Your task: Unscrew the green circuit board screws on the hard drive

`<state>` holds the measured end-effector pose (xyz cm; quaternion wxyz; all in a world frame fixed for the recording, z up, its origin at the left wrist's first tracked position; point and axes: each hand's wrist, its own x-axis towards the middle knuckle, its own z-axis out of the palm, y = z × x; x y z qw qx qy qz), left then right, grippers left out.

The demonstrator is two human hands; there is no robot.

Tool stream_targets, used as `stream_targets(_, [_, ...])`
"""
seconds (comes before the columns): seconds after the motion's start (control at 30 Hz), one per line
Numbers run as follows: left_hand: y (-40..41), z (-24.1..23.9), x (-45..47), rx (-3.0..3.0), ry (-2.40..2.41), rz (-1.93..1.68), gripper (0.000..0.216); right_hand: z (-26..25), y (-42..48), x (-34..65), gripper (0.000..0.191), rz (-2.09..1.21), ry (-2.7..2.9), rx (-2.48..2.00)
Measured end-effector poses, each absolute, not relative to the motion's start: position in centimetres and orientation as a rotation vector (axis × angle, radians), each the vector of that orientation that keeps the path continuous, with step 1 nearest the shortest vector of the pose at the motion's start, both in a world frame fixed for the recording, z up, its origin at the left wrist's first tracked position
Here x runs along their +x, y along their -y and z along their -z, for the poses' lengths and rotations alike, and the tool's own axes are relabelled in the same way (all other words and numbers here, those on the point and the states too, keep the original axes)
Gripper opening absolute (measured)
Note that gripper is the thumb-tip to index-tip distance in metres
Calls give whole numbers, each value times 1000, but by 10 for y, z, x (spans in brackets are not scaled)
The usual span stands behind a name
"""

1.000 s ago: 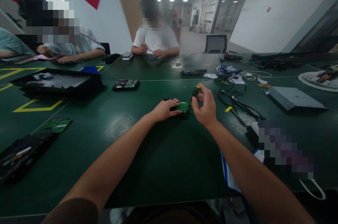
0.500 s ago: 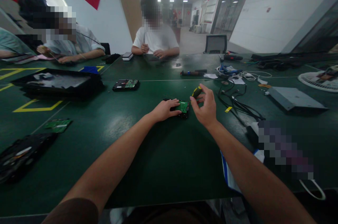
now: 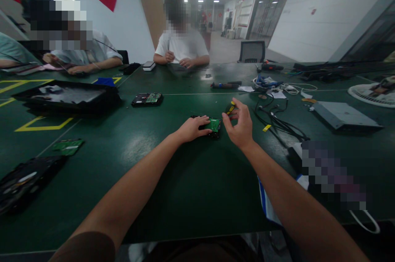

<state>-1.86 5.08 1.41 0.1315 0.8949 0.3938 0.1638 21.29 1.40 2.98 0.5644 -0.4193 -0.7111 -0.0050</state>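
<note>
A hard drive [image 3: 215, 125], black with a green circuit board facing up, lies on the green table in front of me. My left hand [image 3: 194, 128] grips it from the left, fingers across its top and thumb along the near side, hiding its left half. In my right hand [image 3: 239, 124] is a black-and-yellow screwdriver [image 3: 230, 108], pinched by the handle between thumb and fingers. The screwdriver leans down toward the right end of the drive. Its tip is too small to tell whether it touches a screw.
Another hard drive [image 3: 147, 99] lies farther left, beyond it a black tray [image 3: 68, 97]. A loose green board [image 3: 68, 146] rests at left by a black casing [image 3: 29, 181]. Black cables [image 3: 277, 120] and a grey metal box [image 3: 345, 115] are at right. Two people sit across the table.
The screwdriver handle has turned slightly in my right hand, its yellow marks showing differently. My left hand and the hard drive stay in place.
</note>
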Motion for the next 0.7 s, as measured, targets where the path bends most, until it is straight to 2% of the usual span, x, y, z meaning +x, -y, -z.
stream_targets(0.7, [-50, -15, -18, 2595, -1157, -462, 57, -30, -14, 212, 63, 10, 1667, -981])
